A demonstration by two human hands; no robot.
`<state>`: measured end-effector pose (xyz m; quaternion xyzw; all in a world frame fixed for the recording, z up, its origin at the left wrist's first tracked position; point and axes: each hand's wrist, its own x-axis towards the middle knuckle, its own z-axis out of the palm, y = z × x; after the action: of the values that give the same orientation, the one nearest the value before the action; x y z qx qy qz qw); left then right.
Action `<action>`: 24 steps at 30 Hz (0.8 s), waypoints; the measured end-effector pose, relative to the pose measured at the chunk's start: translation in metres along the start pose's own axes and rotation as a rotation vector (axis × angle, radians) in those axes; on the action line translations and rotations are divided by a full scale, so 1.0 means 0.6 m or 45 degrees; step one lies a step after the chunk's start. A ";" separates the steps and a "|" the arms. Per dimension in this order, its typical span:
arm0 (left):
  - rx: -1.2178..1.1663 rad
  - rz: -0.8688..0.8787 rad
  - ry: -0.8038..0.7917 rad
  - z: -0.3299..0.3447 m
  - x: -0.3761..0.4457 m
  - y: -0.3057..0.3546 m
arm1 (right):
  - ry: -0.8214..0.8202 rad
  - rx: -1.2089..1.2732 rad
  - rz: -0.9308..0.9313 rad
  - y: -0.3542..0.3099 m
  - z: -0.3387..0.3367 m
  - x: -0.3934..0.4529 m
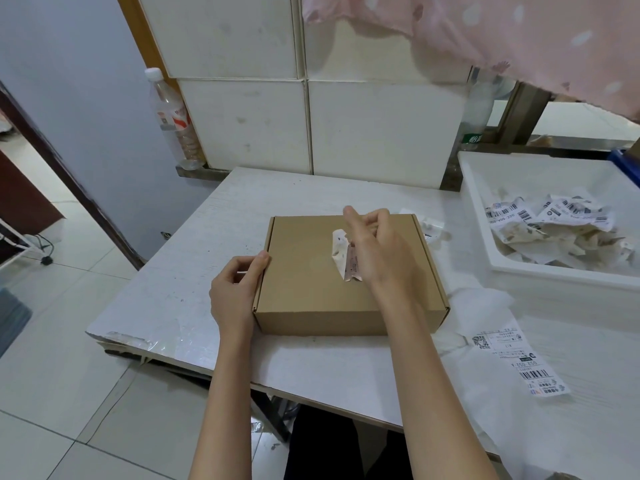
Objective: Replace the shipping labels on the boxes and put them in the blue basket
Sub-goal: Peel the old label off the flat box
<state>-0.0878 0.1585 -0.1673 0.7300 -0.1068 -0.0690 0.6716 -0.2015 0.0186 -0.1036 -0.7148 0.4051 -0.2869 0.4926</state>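
A flat brown cardboard box [311, 289] lies closed in the middle of the white table [180, 271]. My left hand [235, 289] grips the box's left edge, thumb on top. Above the lid, my right hand [377, 247] pinches a crumpled, peeled-off shipping label [343, 252], its sticky back showing. A fresh printed label [519, 362] lies flat on the table to the right of the box. A sliver of blue basket [627, 168] shows at the far right edge.
A white tub [485, 216] at the right holds several torn old labels [554, 223]. Small paper scraps [431, 228] lie behind the box. A plastic bottle [173, 119] stands against the tiled wall at the back left. Pink cloth [519, 36] hangs overhead.
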 end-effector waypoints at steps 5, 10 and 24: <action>0.020 0.011 0.006 0.001 0.001 0.000 | 0.078 -0.285 -0.086 -0.003 0.018 0.024; 0.033 0.017 0.004 0.001 0.000 0.000 | 0.096 0.004 -0.068 0.024 0.010 0.031; 0.021 0.010 -0.003 0.001 0.002 0.000 | -0.179 0.263 -0.013 0.009 -0.028 -0.008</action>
<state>-0.0870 0.1579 -0.1672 0.7350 -0.1109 -0.0665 0.6656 -0.2193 0.0140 -0.1027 -0.6807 0.3344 -0.2788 0.5892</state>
